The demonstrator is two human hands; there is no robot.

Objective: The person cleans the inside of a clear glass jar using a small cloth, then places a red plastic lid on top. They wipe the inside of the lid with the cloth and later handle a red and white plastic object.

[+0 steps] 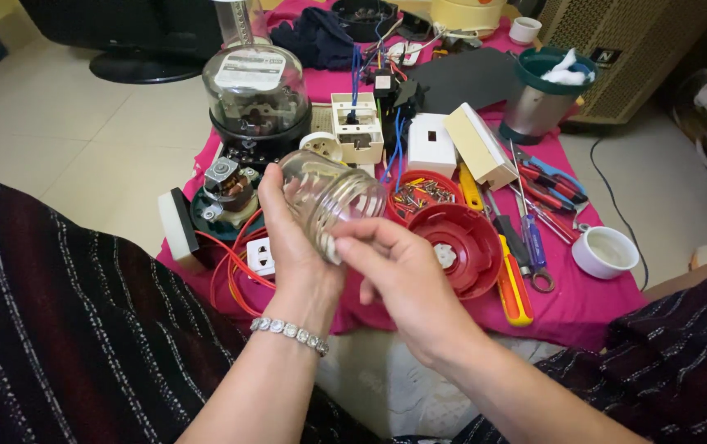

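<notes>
Near the centre of the frame, your left hand (292, 234) was wrapped around a clear ribbed glass jar (333, 197) lying on its side, gripping it from behind, while your right hand (398, 271) pinched the jar's open rim with its fingertips (352, 234). Just right of the jar sat a round red plastic lid (462, 247) and a small red tub of screws (421, 193) on the pink cloth (592, 300), with a glass-domed electric meter (256, 94) at upper left.
</notes>
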